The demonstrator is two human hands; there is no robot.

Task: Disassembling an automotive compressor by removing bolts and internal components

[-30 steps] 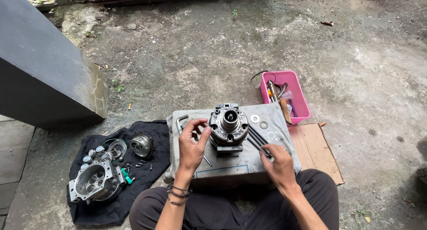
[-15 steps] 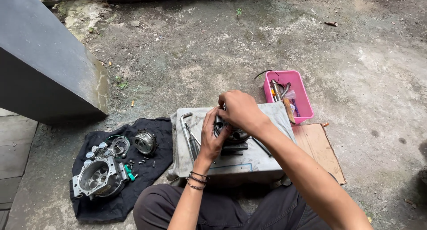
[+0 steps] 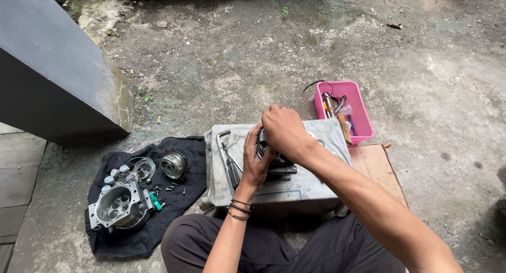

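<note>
Part: round metal engine assy (image 3: 274, 159), on cloth-covered block (image 3: 308, 183) betw my knees.
L hand (image 3: 254, 162): fingers curled on its left flank, gripping.
R hand (image 3: 284, 131): cupped over top, closed on it.
Feel: likely heavy, rigid cast metal, prob oily, so slippy.
Hold: by the body w/ both hands, not thin edges.
Nearby: pink tray (image 3: 363, 128), well apart.

A round metal engine part (image 3: 271, 154) sits on the cloth-covered metal box (image 3: 311, 186), between both hands. Left of the box, a black cloth (image 3: 139, 231) on the concrete floor (image 3: 237, 62) carries a grey cast housing (image 3: 118, 205). A pink plastic tray (image 3: 345, 112) lies behind the box's right end.
</note>
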